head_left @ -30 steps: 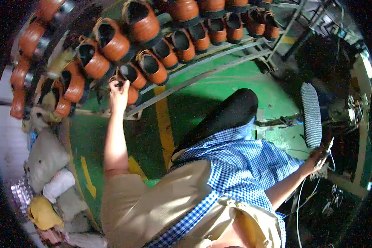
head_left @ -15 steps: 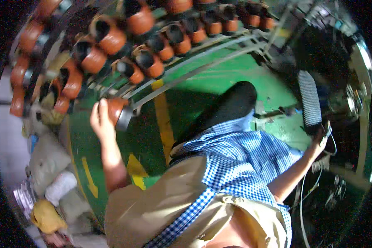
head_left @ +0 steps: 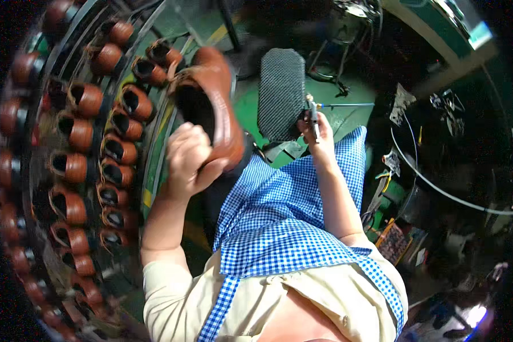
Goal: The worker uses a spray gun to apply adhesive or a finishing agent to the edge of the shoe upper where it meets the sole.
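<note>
My left hand [head_left: 189,157] is closed around the heel end of a brown leather shoe [head_left: 225,108], raised in front of me with its dark opening facing left. The shoe is slightly blurred, its toe pointing away. My right hand [head_left: 319,134] grips a small silver air gun [head_left: 314,122] with a brass fitting and a thin tube running off to the right. Just beyond that hand, a long dark panel with a woven-looking surface [head_left: 281,94] stands upright; whether my fingers touch it is hard to tell.
Racks at the left [head_left: 145,165] carry rows of brown shoes [head_left: 77,168]. A pale hose [head_left: 439,185] curves across the dark right side, past cables and a crate-like box [head_left: 392,242]. Green floor [head_left: 248,117] shows around the panel.
My view has swung right. The shoe in my left hand has come from the far left rack up before me. My right hand with the air gun now shows beside the panel.
</note>
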`<move>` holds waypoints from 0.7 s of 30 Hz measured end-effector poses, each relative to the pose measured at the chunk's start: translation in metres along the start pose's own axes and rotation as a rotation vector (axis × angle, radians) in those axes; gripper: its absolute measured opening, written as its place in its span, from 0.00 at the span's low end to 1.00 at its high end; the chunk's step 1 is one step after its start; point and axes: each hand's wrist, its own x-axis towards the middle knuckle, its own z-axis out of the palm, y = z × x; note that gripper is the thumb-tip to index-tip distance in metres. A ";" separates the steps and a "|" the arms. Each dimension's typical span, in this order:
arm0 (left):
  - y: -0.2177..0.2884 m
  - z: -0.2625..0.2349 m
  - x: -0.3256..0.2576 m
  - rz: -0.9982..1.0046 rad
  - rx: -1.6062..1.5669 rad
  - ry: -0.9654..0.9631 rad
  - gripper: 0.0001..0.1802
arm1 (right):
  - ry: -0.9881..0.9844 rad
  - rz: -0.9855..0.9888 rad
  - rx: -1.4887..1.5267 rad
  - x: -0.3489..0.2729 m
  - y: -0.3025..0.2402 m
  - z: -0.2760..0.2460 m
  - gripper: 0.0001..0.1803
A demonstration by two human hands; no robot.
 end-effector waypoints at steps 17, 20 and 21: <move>0.005 0.062 0.033 -0.128 0.035 -0.402 0.27 | 0.067 -0.379 -0.988 -0.001 0.015 -0.048 0.18; 0.013 0.054 0.036 -0.173 0.098 -0.448 0.27 | 0.030 -0.411 -0.995 0.007 0.021 -0.046 0.18; 0.015 0.051 0.037 -0.188 0.117 -0.458 0.27 | 0.007 -0.422 -0.989 0.010 0.022 -0.045 0.18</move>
